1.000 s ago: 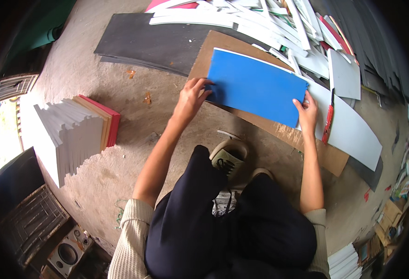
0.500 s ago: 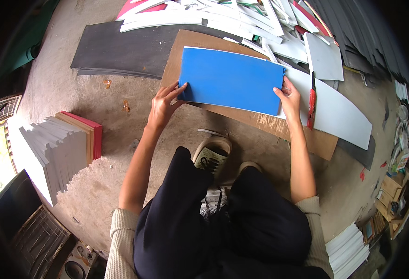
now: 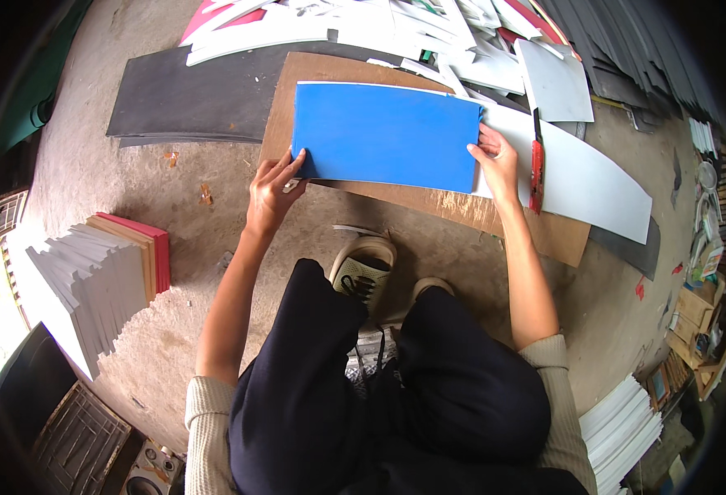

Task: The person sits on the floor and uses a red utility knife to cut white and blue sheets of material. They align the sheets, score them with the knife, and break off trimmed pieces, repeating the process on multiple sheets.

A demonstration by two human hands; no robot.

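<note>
Hands, left (image 3: 270, 196) and right (image 3: 496, 162), are gripping opposite ends of a blue sheet (image 3: 386, 136) lying on a brown board (image 3: 462, 206).

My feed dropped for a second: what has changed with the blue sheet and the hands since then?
The blue sheet was turned from tilted to square on the brown board. The left hand and right hand kept their grip on its ends. The red cutter stayed beside it.

My blue sheet (image 3: 386, 136) covers most of the brown board (image 3: 462, 210) under it. My right hand (image 3: 495, 161) fingertips tuck behind its edge, and the white pile (image 3: 363, 21) runs off the top.
</note>
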